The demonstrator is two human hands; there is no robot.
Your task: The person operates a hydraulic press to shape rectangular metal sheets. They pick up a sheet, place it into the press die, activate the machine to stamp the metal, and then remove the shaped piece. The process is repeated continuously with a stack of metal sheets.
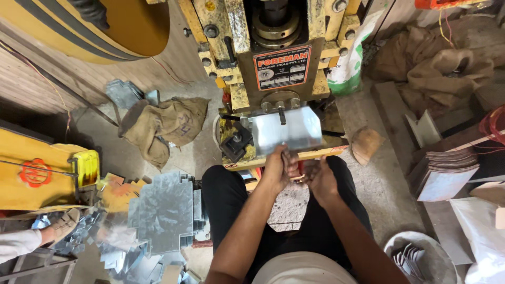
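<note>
Under the press ram [276, 31], the sheet [286, 129] lies just beyond both hands, left hand [277, 169] gripping its near edge, right hand [320, 179] closed beside it.

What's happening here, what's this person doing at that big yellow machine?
A seated person holds a bent, shiny metal sheet piece at the bed of a yellow press machine. The left hand grips the piece's near edge; the right hand is close beside it, just below. A stack of flat cut metal blanks lies by the left knee, and burlap sacks rest on the floor.
</note>
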